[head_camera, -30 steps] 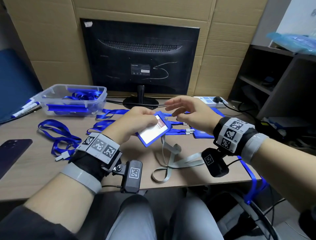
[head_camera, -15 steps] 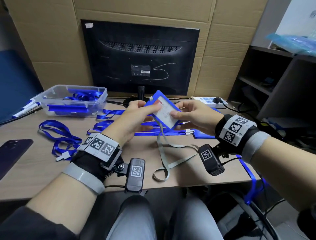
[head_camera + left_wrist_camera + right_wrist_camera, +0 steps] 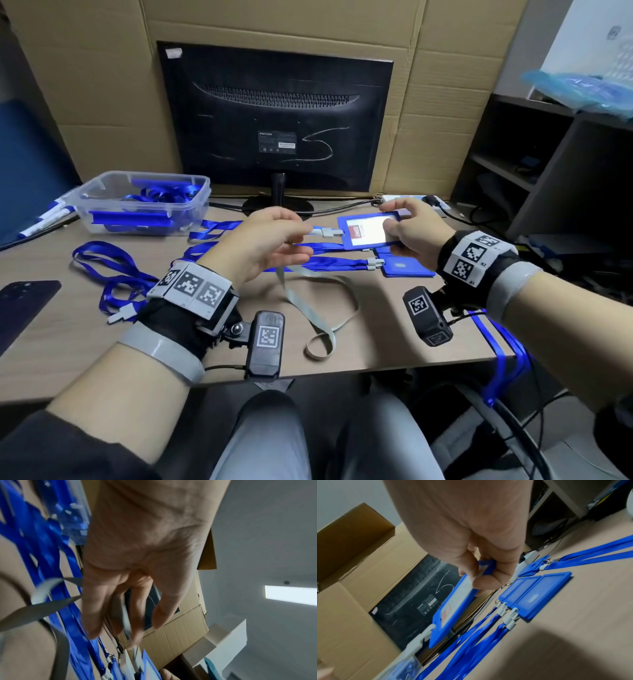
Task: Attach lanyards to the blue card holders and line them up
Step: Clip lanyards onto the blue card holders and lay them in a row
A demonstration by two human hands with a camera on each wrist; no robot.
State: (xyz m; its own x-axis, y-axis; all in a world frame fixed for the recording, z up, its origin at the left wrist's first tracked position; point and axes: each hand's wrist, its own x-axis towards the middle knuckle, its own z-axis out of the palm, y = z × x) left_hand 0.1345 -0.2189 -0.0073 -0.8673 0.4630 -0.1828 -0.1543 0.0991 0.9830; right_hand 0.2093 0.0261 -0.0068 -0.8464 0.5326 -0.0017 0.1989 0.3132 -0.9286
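My right hand (image 3: 390,219) pinches the right end of a blue card holder (image 3: 368,230) with a white card inside, held level just above the desk. A grey clip (image 3: 327,232) joins it to a grey lanyard (image 3: 308,301), which runs left through the fingers of my left hand (image 3: 296,238) and loops down onto the desk. In the left wrist view the grey lanyard (image 3: 34,609) passes behind my left hand (image 3: 123,622). In the right wrist view my right hand (image 3: 484,574) grips the held holder (image 3: 453,609). Finished holders (image 3: 407,269) with blue lanyards (image 3: 329,263) lie below it.
A clear box (image 3: 102,219) of blue lanyards and holders stands at the back left. A monitor (image 3: 277,120) blocks the back. A dark phone (image 3: 24,301) lies at the left edge, a loose blue lanyard (image 3: 113,274) beside it. Blue lanyards (image 3: 500,359) hang over the desk's right edge.
The holder has gone from raised at the centre to the right and lower, turned level. My left hand has let go of it and slid back along the grey lanyard.
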